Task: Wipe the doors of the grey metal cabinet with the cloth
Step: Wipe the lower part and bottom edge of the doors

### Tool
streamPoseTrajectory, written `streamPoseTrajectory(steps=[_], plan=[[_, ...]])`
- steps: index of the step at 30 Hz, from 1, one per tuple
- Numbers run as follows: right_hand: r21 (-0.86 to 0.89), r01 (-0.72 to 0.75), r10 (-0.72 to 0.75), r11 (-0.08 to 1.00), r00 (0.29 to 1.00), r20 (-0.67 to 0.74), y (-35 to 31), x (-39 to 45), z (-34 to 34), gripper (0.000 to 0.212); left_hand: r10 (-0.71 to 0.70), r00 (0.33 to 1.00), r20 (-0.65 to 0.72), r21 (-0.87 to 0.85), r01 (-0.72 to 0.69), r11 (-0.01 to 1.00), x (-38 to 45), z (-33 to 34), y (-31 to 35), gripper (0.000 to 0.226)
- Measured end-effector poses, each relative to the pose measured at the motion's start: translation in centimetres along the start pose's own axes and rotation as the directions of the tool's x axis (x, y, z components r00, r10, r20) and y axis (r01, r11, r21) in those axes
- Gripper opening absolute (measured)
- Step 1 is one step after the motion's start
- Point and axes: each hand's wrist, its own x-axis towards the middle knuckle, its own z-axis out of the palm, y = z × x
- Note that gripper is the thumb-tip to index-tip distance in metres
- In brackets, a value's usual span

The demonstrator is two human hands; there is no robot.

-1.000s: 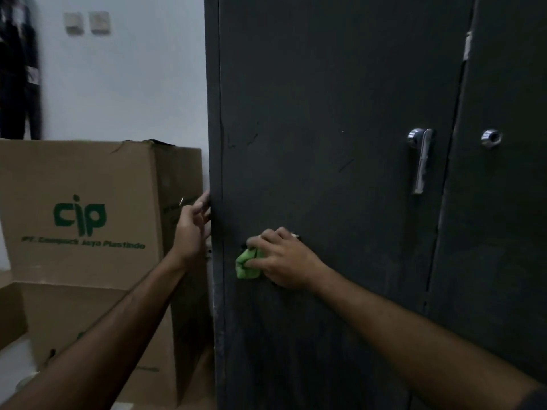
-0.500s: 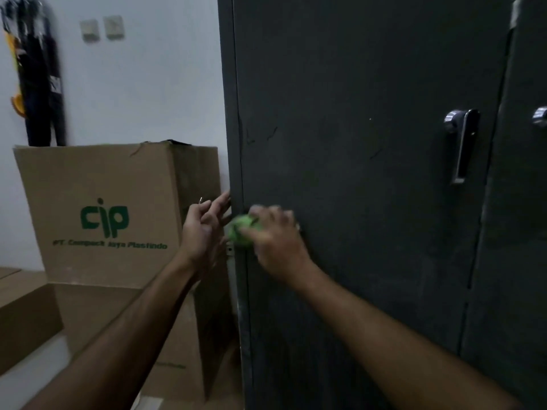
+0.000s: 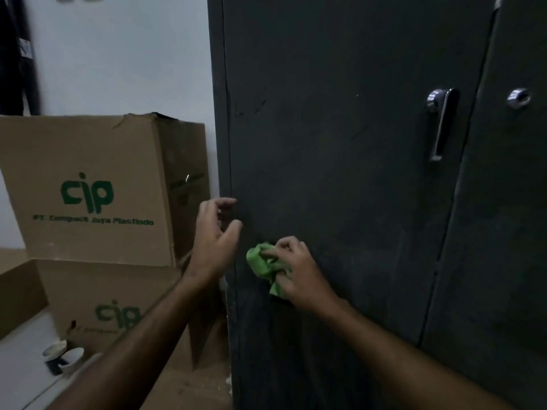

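The dark grey metal cabinet fills the right of the view, with its left door (image 3: 340, 173) in front of me and its right door (image 3: 509, 232) at the edge. My right hand (image 3: 299, 273) is shut on a crumpled green cloth (image 3: 262, 266) and presses it against the lower left part of the left door. My left hand (image 3: 214, 235) hovers at the cabinet's left front edge, fingers spread and curled, holding nothing. A chrome lever handle (image 3: 442, 122) sits on the left door and a round chrome lock (image 3: 518, 98) on the right door.
Two stacked cardboard boxes with green "cip" print, upper (image 3: 88, 187) and lower (image 3: 112, 309), stand close against the cabinet's left side. Two cups (image 3: 63, 355) sit on the floor at lower left. A white wall (image 3: 124, 54) lies behind, with dark items hanging at far left.
My right hand has carried the cloth down and slightly right from the door's left edge. My left hand has come off the cabinet edge and its fingers have curled. The view shifted.
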Motion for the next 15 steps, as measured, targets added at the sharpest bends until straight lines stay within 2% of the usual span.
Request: streamPoseTrajectory(steps=[3, 6, 8, 10, 12, 13, 15], plan=[[0.288, -0.147, 0.187, 0.946, 0.975, -0.118, -1.3, -0.6, -2.0, 0.051, -0.072, 0.972, 0.225, 0.018, 0.07, 0.997, -2.6, 1.0, 0.1, 0.024], [0.432, -0.222, 0.309, 0.874, 0.94, -0.144, -2.3, -1.8, -3.0, 0.049, -0.179, 0.888, 0.424, -0.038, 0.214, 0.976, -4.4, 2.2, 1.0, 0.038], [0.525, -0.252, 0.35, 0.813, 0.932, -0.093, -2.6, -2.7, -3.3, 0.059, -0.234, 0.875, 0.423, -0.121, 0.31, 0.943, -5.2, 3.0, 1.6, 0.044], [0.656, -0.281, 0.391, 0.7, 0.92, -0.023, -2.9, -3.6, -3.5, 0.073, -0.276, 0.891, 0.36, -0.182, 0.358, 0.916, -5.7, 3.7, 1.5, 0.039], [0.75, -0.316, 0.454, 0.582, 0.891, 0.023, -3.1, -4.3, -3.9, 0.077, -0.316, 0.893, 0.32, -0.217, 0.394, 0.893, -6.2, 4.0, 1.3, 0.031], [0.767, -0.331, 0.485, 0.549, 0.874, 0.029, -3.1, -4.6, -4.3, 0.072, -0.337, 0.886, 0.319, -0.23, 0.418, 0.879, -6.4, 4.1, 1.1, 0.029], [0.727, -0.366, 0.514, 0.581, 0.857, 0.02, -2.8, -4.9, -5.0, 0.042, -0.369, 0.858, 0.357, -0.253, 0.469, 0.846, -6.7, 4.2, 0.5, 0.028]])
